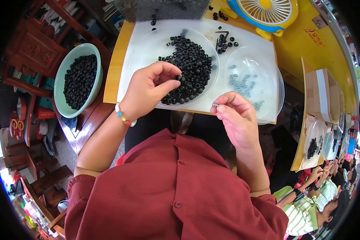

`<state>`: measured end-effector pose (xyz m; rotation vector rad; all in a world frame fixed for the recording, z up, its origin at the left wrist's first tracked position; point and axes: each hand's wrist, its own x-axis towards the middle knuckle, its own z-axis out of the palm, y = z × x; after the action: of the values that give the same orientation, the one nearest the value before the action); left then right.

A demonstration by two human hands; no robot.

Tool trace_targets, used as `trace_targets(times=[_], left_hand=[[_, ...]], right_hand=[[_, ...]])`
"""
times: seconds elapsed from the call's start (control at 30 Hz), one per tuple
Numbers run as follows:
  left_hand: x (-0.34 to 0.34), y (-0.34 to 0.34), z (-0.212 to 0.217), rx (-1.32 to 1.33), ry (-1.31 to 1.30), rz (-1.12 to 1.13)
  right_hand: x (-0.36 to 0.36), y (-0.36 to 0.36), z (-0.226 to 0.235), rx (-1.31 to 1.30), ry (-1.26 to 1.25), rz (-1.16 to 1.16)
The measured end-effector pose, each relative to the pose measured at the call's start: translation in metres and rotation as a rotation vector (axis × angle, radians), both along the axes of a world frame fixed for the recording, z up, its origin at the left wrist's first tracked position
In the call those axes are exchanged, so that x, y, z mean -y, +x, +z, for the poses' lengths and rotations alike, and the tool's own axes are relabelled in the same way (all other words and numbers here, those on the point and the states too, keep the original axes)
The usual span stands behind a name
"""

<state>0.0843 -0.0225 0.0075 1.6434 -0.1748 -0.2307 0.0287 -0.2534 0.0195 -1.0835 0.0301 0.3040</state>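
Observation:
My left hand (pixel 144 91), wearing a beaded bracelet (pixel 124 116), pinches a small round black knob-like part (pixel 179 78) between thumb and forefinger. It hovers over the left side of a pile of similar black parts (pixel 192 64), which lie in a shallow clear round tray (pixel 148 50). Lower and to the right, my right hand (pixel 241 125) is raised in front of the table edge, its thumb and forefinger closed on a tiny silvery metal piece (pixel 215 105). Beyond that hand, a second clear tray (pixel 252 60) holds many small silvery pieces (pixel 242 85), too small to identify.
A pale green basin (pixel 98 78) heaped with black parts stands at left. Along the table's back are a clear bin (pixel 160 14), a black hex key (pixel 227 35), loose black parts and a yellow-blue fan (pixel 264 16). Rightward, a cardboard box (pixel 324 94) sits near other people working.

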Motion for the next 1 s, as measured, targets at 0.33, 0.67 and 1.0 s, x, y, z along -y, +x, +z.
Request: trace_targets(times=[0.33,0.67,1.0], left_hand=[[-0.011,-0.024,0.004,-0.094,-0.433,-0.036],[-0.012,-0.026,0.018,0.412,0.109,0.001],[-0.011,-0.032,0.010,0.300,0.033,0.106]], right_hand=[[-0.046,0.019,0.002,0.127,-0.260,0.073],[-0.060,0.033,0.010,0.142,-0.414,0.145],[-0.058,0.039,0.005,0.086,-0.419,0.227]])
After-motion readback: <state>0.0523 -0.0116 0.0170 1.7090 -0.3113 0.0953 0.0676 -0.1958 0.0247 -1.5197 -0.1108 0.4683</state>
